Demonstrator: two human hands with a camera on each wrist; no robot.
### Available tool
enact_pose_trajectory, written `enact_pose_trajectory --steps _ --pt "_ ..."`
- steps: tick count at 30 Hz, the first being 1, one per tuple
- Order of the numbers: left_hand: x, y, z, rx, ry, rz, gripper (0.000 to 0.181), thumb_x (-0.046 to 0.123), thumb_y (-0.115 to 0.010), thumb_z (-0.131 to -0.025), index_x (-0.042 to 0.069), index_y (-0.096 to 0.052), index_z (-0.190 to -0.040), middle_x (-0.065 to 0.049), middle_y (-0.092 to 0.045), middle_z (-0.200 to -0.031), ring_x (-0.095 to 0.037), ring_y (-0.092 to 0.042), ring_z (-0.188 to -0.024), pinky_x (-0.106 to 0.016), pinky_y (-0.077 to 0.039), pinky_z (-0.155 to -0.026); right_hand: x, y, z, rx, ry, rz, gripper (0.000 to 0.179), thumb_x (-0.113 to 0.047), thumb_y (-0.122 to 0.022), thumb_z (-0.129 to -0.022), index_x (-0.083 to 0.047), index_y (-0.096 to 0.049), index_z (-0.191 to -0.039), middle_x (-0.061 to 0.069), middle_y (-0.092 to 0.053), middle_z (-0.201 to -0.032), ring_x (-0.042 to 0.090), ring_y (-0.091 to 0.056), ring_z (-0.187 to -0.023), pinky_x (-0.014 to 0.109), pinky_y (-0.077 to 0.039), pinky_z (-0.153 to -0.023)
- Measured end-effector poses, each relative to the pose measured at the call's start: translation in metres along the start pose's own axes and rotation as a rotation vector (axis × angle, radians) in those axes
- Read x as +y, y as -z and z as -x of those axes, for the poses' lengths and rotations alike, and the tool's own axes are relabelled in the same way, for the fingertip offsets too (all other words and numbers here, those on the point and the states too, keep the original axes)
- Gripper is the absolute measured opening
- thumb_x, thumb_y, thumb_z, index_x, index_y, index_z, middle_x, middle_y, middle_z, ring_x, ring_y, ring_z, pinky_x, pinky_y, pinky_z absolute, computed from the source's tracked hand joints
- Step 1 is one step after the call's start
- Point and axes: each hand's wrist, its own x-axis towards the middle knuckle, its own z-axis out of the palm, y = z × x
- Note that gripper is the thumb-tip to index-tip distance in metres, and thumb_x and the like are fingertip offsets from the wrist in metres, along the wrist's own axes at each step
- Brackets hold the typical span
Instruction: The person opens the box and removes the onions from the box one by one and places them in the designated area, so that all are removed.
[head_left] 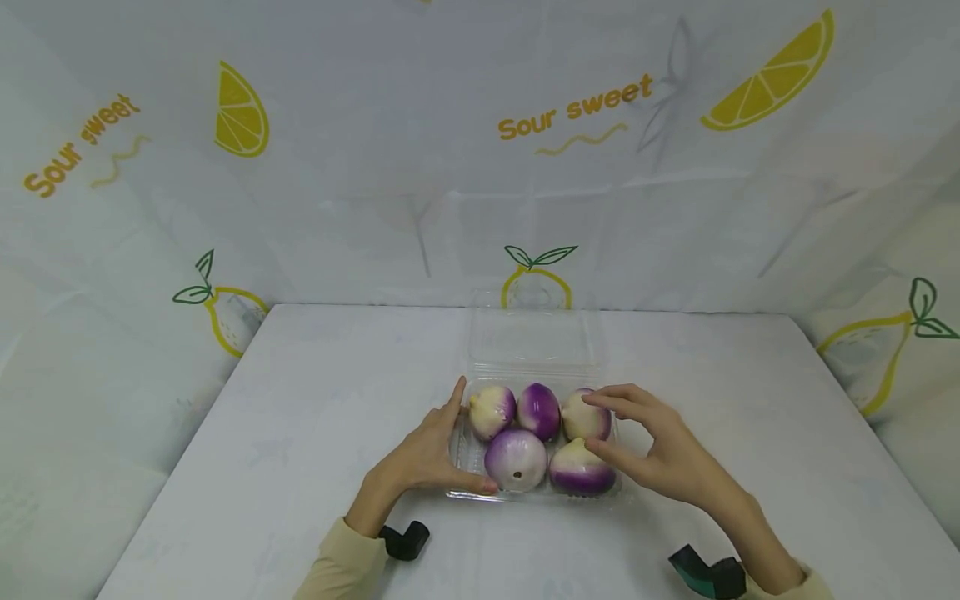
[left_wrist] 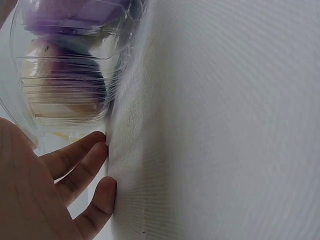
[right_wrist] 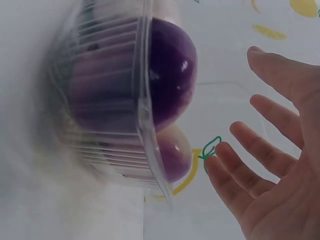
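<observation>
A clear plastic clamshell box (head_left: 471,483) stands on the table with its lid (head_left: 534,337) folded back. Inside lie several purple-and-white turnips (head_left: 517,460), three at the back and two in front. My left hand (head_left: 429,450) spans the box's left end, thumb at the near rim and index finger by the far left corner; its other fingers (left_wrist: 80,172) rest beside the box with their tips at the tabletop. Spread and relaxed, my right hand (head_left: 660,446) hovers at the right end. The right wrist view shows a gap between its fingers (right_wrist: 260,150) and the turnips.
The white tabletop (head_left: 315,400) extends on both sides of the box. A white cloth printed with lemons (head_left: 360,208) hangs behind and at the sides. Each wrist carries a dark strapped device, such as the one at the left sleeve (head_left: 405,540).
</observation>
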Motion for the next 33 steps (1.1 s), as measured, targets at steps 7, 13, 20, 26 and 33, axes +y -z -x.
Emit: enact_pose_trajectory --steps 7,13,20,26,33 --pt "0.0 0.0 0.0 -0.001 0.002 -0.005 0.15 0.059 -0.093 -0.062 0.023 0.009 -0.165 -0.014 -0.045 -0.159 -0.036 -0.041 -0.145 -0.062 -0.041 -0.114 -0.004 -0.009 0.008 -0.046 0.037 -0.022 0.049 -0.012 -0.09 -0.076 -0.011 -0.073 -0.123 -0.003 -0.067 -0.117 0.008 -0.062 -0.101 0.017 -0.052 -0.09" --pt "0.0 0.0 0.001 -0.002 0.002 -0.009 0.15 0.06 -0.093 -0.061 0.023 0.009 -0.165 -0.013 -0.046 -0.159 -0.035 -0.042 -0.144 -0.061 -0.041 -0.114 -0.004 -0.017 0.016 -0.066 0.033 0.034 0.053 -0.014 -0.092 -0.073 -0.011 -0.074 -0.122 -0.004 -0.067 -0.117 0.011 -0.064 -0.101 0.021 -0.055 -0.089" --pt "-0.001 -0.001 0.0 0.003 0.001 -0.012 0.15 0.06 -0.093 -0.062 0.023 0.009 -0.165 -0.014 -0.047 -0.158 -0.034 -0.043 -0.143 -0.061 -0.042 -0.113 -0.008 -0.02 0.021 -0.095 -0.008 0.082 0.051 -0.027 -0.094 -0.072 -0.017 -0.075 -0.118 -0.003 -0.066 -0.122 0.016 -0.063 -0.11 0.042 -0.058 -0.09" --pt "-0.003 -0.002 -0.001 0.014 0.01 -0.027 0.15 0.06 -0.093 -0.061 0.024 0.008 -0.165 -0.014 -0.046 -0.158 -0.035 -0.044 -0.143 -0.061 -0.043 -0.112 -0.01 -0.02 0.023 -0.131 -0.058 0.09 0.05 -0.033 -0.092 -0.074 -0.02 -0.075 -0.119 -0.004 -0.065 -0.124 0.022 -0.062 -0.113 0.048 -0.057 -0.09" --pt "-0.002 -0.002 0.0 0.019 0.006 -0.033 0.15 0.06 -0.094 -0.06 0.023 0.007 -0.166 -0.014 -0.046 -0.159 -0.036 -0.044 -0.143 -0.062 -0.043 -0.111 -0.008 -0.023 0.024 -0.144 -0.063 0.098 0.047 -0.032 -0.092 -0.074 -0.019 -0.077 -0.116 -0.004 -0.065 -0.122 0.02 -0.06 -0.113 0.045 -0.057 -0.09"
